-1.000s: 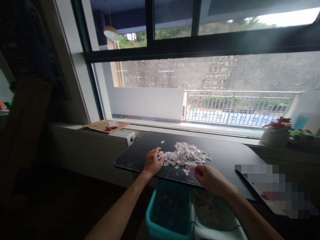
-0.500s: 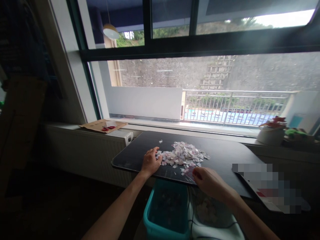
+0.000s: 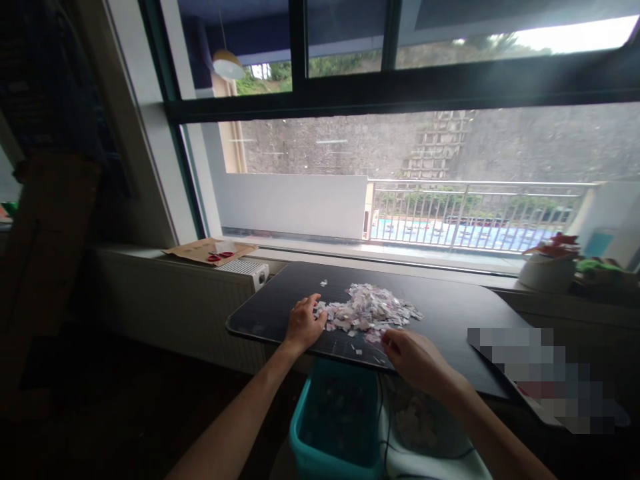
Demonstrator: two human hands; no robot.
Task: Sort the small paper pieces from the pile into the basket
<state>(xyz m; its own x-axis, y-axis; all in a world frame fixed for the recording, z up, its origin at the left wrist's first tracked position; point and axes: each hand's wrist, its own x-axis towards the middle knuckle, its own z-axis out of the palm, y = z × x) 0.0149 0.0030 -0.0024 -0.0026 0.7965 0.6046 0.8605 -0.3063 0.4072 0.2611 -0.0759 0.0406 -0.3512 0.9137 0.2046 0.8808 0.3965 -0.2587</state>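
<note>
A heap of small white paper scraps (image 3: 373, 307), some with pinkish tints, lies on the dark tabletop (image 3: 445, 300). At the heap's left edge my left hand (image 3: 304, 323) rests with its fingers apart, curved around some loose scraps and holding nothing. My right hand (image 3: 413, 357) is at the near side of the heap, its curled fingers against the front scraps. Whatever might be inside those fingers is hidden. A few stray pieces lie near the table's front edge, and a small scrap (image 3: 324, 283) sits apart toward the back.
Below the table's front edge stand a teal bin (image 3: 300, 437) and a pale container (image 3: 410, 463) with dark cords. Red-handled scissors (image 3: 220, 256) lie on brown paper (image 3: 193, 250) at the left sill. A pixelated flat item (image 3: 543, 373) is at the right; a white pot (image 3: 547, 270) stands behind.
My right hand has moved slightly forward, against the near edge of the heap. Scraps in front of it have shifted toward the pile. My left hand stays at the left edge.
</note>
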